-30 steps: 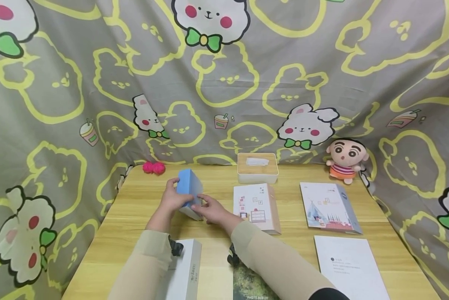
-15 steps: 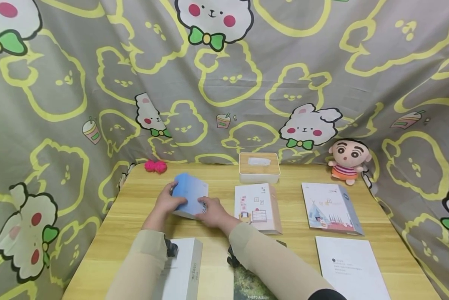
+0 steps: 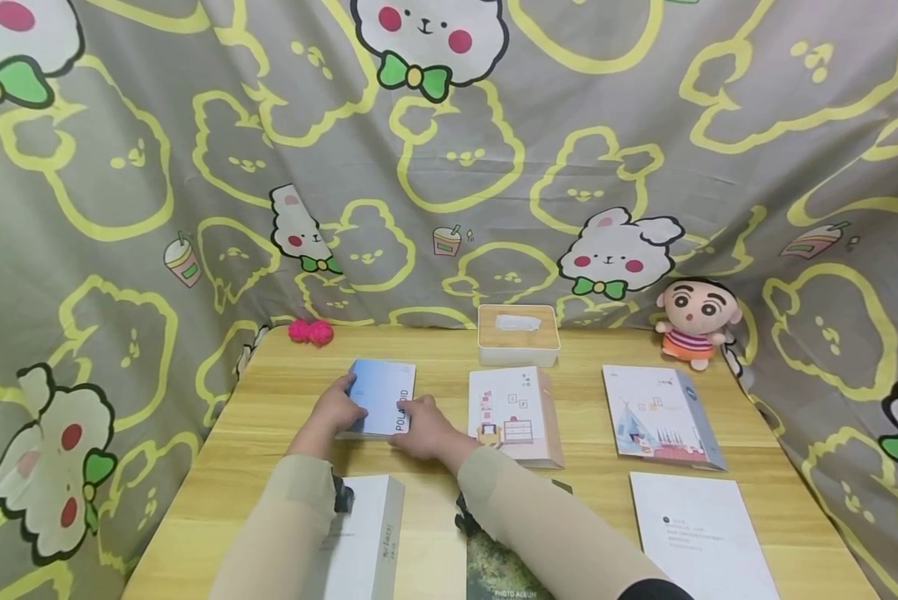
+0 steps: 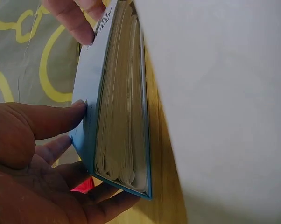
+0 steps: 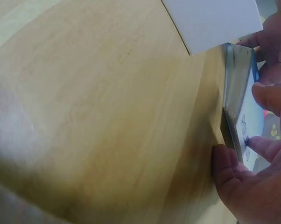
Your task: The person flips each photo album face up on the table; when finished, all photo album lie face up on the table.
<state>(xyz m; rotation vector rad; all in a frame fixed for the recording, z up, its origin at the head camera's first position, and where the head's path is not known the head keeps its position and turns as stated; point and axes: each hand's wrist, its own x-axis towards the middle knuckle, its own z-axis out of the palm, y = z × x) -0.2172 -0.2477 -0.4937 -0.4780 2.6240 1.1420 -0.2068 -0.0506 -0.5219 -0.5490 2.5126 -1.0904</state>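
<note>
A blue photo album [image 3: 383, 385] with "POLAROID" lettered on its cover lies about flat at the left of the table, cover up. My left hand [image 3: 330, 410] grips its left side, thumb on the cover. From the right, my right hand [image 3: 428, 429] holds the lower right corner, its thumb also on the cover. In the left wrist view the album's page edges [image 4: 119, 107] show, with the left fingers round the spine end. The right wrist view has the right hand [image 5: 259, 182] at the album's edge [image 5: 238, 88], fingertips down by the tabletop.
White thick book [image 3: 369, 533] under the left forearm; dark green photo album [image 3: 501, 562] partly under the right arm. Two illustrated books [image 3: 504, 417], [image 3: 651, 412] and a white one [image 3: 699, 533] lie rightward. Tissue box [image 3: 519, 337], doll [image 3: 694, 325] and pink item [image 3: 310, 332] stand behind.
The blue album has gone from standing tilted on edge to lying down, its lettered cover turning upward. Both hands have stayed on it and moved with it.
</note>
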